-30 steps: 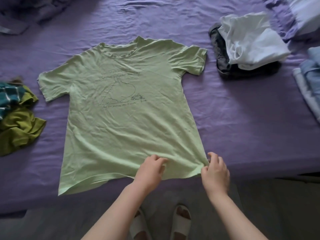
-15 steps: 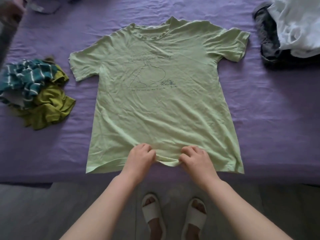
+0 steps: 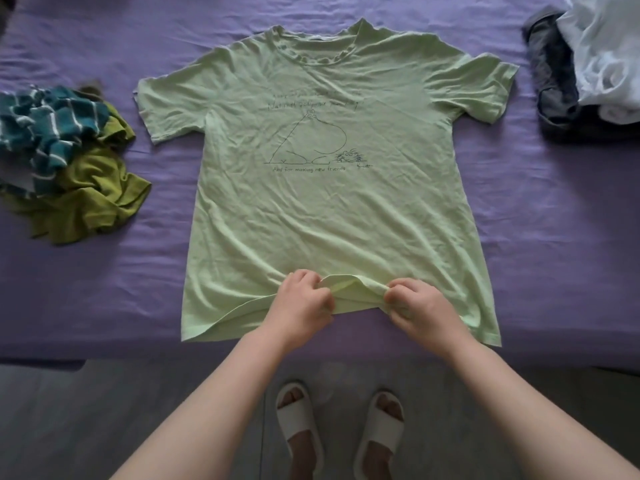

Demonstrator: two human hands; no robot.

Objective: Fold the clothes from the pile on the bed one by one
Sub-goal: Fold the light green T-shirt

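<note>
A light green T-shirt (image 3: 332, 202) with a line drawing and text lies spread flat, front up, on the purple bed sheet (image 3: 540, 220), collar away from me. My left hand (image 3: 301, 306) and my right hand (image 3: 420, 308) both pinch the bottom hem near its middle, about a hand's width apart. The cloth between them is bunched up into a small raised fold. The hem's outer corners lie flat near the bed's front edge.
A crumpled pile of olive green and teal striped clothes (image 3: 65, 164) lies at the left. White and dark grey garments (image 3: 588, 67) sit at the far right. Below the bed edge are a grey floor and my feet in white slippers (image 3: 339, 431).
My right hand came in from the hem's right corner to its middle, beside my left hand. Both hands now lift a small fold of hem. The view has shifted left.
</note>
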